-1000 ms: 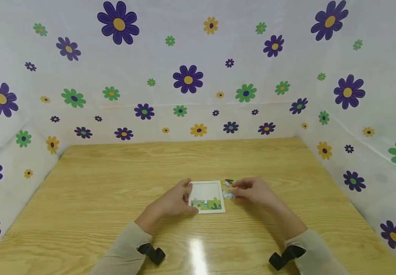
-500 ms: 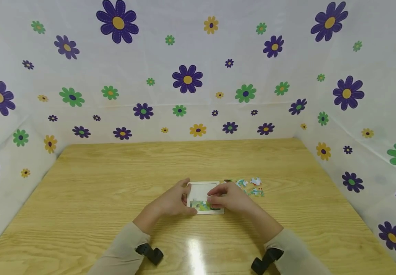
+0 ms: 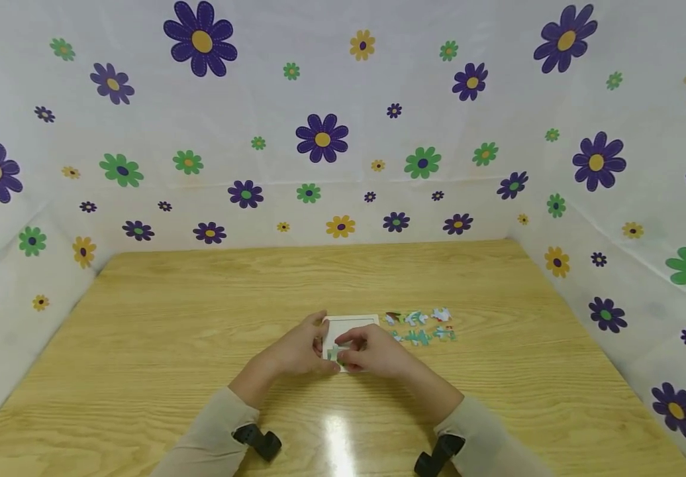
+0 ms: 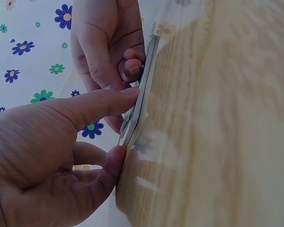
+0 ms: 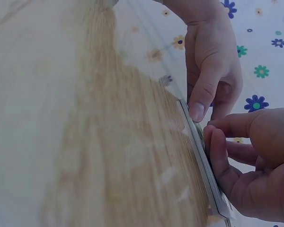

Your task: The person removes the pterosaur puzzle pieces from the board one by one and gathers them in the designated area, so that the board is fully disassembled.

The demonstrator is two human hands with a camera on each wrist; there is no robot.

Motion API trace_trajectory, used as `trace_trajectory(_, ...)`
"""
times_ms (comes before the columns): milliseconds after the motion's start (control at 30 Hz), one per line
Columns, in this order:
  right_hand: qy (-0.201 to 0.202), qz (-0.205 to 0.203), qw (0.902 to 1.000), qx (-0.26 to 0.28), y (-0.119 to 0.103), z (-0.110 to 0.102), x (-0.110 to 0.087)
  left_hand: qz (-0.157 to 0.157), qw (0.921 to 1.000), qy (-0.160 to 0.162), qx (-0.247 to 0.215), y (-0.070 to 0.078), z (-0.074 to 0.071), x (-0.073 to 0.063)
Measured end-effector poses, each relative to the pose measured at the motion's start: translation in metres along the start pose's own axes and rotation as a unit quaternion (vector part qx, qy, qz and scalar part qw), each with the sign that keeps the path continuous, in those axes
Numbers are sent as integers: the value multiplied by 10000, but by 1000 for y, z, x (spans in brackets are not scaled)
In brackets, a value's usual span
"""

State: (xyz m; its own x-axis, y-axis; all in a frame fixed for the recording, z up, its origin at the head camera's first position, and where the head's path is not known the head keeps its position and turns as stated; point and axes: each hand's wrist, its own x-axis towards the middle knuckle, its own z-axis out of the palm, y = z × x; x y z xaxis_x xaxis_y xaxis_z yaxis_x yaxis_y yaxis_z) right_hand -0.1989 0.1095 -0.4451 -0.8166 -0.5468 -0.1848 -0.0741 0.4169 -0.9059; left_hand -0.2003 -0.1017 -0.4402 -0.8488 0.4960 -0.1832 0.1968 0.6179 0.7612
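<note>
A small square puzzle tray (image 3: 351, 317) with a white rim lies on the table in the head view. My left hand (image 3: 295, 346) holds its left side, with the thumb over the near left corner. My right hand (image 3: 375, 351) reaches across the tray and pinches a pale green puzzle piece (image 3: 334, 352) at the lower left. That hand hides most of the tray's lower row. Thumb and fingers of the left hand (image 4: 61, 146) grip the tray's edge in the left wrist view. The right fingertips (image 5: 211, 130) stand right at the tray's surface in the right wrist view.
Several loose puzzle pieces (image 3: 418, 337) lie in two rows just right of the tray. The wooden table (image 3: 230, 285) is bounded by a white cloth (image 3: 271, 106) with printed flowers at the back and sides.
My right hand has moved left from beside the loose pieces, over the tray, to its lower left part. The loose pieces are uncovered now. My left hand has stayed on the tray.
</note>
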Motion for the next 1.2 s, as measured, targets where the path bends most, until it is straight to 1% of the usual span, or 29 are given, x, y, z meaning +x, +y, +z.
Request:
trace_trajectory(100, 38, -32, 10000, -82, -2, 2, 0, -14, 10000, -9, 29, 0, -1, -1)
trace_trajectory(167, 44, -21, 10000, 1, -3, 3, 0, -11, 10000, -12, 34, 1, -1, -1)
trace_trajectory(333, -41, -29, 9985, 549, -1, 1, -4, -41, 10000, -20, -5, 4, 1, -1)
trace_trajectory(433, -10, -89, 9972, 748, 0, 0, -6, -46, 10000, -23, -26, 5, 2, -1)
trace_trajectory(567, 196, -121, 9958, 887, 2, 1, -8, -38, 9999, 68, 91, 6, 1, -1)
trace_trajectory(733, 670, -25, 9923, 1042, 3, -2, -16, 39, 9993, 144, 349, 5, 2, -1)
trace_trajectory(800, 822, -24, 9914, 1022, 3, -5, -19, 64, 9993, 132, 340, 5, 2, -1)
trace_trajectory(867, 880, 17, 9911, 1001, 4, -8, -21, 75, 9994, 120, 323, 5, 2, -1)
trace_trajectory(967, 822, 34, 9890, 1230, 5, -14, -22, 73, 9994, 140, 304, 4, 1, -2)
trace_trajectory(1100, 744, 175, 9827, 1685, 8, -24, -27, 87, 9995, 137, 256, 4, 1, -2)
trace_trajectory(1133, 762, 227, 9816, 1734, 9, -27, -29, 100, 9996, 132, 232, 4, 1, -2)
trace_trajectory(1200, 858, 365, 9820, 1643, 10, -34, -33, 107, 9997, 118, 194, 4, 1, -1)
